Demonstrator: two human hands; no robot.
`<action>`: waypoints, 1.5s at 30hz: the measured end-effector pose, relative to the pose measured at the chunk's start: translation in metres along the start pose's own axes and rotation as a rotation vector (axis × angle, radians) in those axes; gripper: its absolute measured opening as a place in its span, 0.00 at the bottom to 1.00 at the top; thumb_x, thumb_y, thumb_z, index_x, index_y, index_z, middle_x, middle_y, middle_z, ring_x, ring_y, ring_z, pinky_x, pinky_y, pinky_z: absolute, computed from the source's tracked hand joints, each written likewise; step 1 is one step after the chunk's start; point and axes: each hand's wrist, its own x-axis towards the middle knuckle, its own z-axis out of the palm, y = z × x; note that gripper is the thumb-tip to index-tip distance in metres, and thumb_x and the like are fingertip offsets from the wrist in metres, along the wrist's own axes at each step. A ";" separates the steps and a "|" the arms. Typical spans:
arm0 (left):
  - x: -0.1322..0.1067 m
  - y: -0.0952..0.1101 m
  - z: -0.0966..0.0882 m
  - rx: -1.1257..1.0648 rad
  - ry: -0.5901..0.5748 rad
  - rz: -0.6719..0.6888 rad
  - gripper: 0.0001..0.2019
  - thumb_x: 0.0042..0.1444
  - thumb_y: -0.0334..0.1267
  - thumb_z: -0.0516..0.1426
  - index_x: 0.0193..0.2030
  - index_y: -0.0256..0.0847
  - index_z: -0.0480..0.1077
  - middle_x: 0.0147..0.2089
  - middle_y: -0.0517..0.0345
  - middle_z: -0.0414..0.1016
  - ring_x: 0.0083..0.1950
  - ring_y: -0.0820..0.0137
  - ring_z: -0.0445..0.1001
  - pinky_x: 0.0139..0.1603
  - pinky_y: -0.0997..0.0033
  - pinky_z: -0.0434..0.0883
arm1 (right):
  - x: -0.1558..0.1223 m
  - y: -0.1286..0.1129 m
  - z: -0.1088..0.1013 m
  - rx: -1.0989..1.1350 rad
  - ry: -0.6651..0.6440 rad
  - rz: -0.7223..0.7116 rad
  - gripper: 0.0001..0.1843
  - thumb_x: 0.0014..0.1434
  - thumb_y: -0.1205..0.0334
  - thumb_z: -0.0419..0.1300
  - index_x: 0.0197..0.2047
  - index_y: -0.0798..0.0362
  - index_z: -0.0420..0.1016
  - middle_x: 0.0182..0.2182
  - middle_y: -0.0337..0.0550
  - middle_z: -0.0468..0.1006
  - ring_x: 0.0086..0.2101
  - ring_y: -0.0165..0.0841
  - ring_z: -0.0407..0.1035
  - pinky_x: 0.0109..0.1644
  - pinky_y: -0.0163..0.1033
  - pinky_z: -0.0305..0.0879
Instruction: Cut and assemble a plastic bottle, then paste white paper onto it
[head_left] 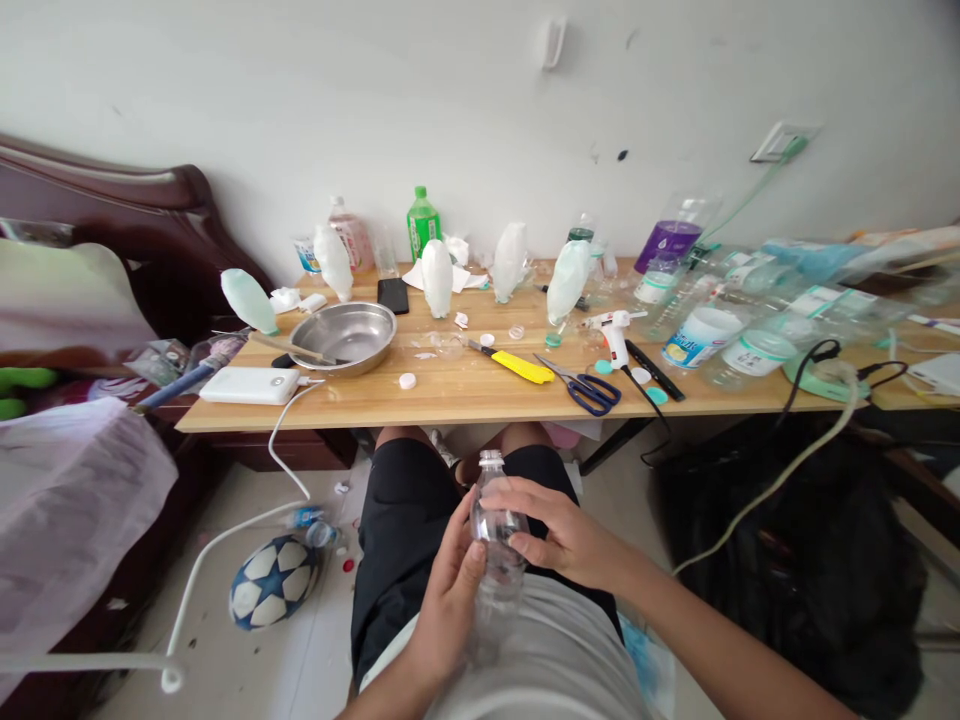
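A clear plastic bottle (499, 570) without a cap stands upright over my lap, its neck pointing away toward the table. My left hand (450, 590) wraps around its left side, thumb on the near face. From the right, my right hand (562, 535) closes over the shoulder of the bottle, fingers bent across it. The table edge lies just beyond the bottle. Closest on the tabletop are a yellow utility knife (521, 365), blue-handled scissors (589, 388) and a white hot glue gun (615, 335).
The wooden table (450, 405) bears a metal bowl (356, 340), a white power bank (250, 385), several white-coated bottle shapes (437, 280) and clear bottles (757, 350). A cable (277, 440) hangs off its front edge. A ball (274, 583) and black bag (795, 570) lie below.
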 end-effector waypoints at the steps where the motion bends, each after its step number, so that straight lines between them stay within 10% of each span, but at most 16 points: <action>1: 0.000 0.000 0.001 0.019 0.015 0.010 0.29 0.63 0.52 0.56 0.69 0.47 0.61 0.71 0.52 0.63 0.72 0.56 0.58 0.67 0.59 0.66 | 0.000 0.000 -0.001 0.003 -0.008 0.003 0.24 0.68 0.51 0.56 0.65 0.43 0.65 0.61 0.48 0.70 0.61 0.38 0.64 0.65 0.45 0.59; 11: 0.005 0.003 -0.001 0.104 -0.018 -0.015 0.27 0.67 0.51 0.49 0.71 0.49 0.57 0.76 0.57 0.52 0.76 0.62 0.48 0.75 0.57 0.47 | 0.006 0.020 -0.008 -0.041 -0.037 0.019 0.29 0.62 0.42 0.60 0.61 0.47 0.69 0.56 0.51 0.73 0.56 0.41 0.68 0.62 0.48 0.64; 25: 0.012 0.011 0.005 0.363 0.077 0.227 0.37 0.62 0.56 0.54 0.74 0.48 0.49 0.76 0.50 0.50 0.75 0.54 0.50 0.74 0.53 0.50 | 0.021 -0.008 -0.005 -0.015 -0.102 0.049 0.27 0.64 0.44 0.57 0.63 0.45 0.68 0.58 0.49 0.71 0.58 0.38 0.66 0.63 0.43 0.62; 45: 0.012 0.006 0.005 0.388 0.013 0.183 0.38 0.63 0.52 0.55 0.75 0.45 0.44 0.76 0.50 0.52 0.75 0.52 0.51 0.72 0.53 0.56 | 0.039 0.008 -0.038 0.247 -0.308 0.197 0.44 0.46 0.52 0.76 0.65 0.42 0.67 0.62 0.44 0.70 0.58 0.41 0.69 0.64 0.46 0.66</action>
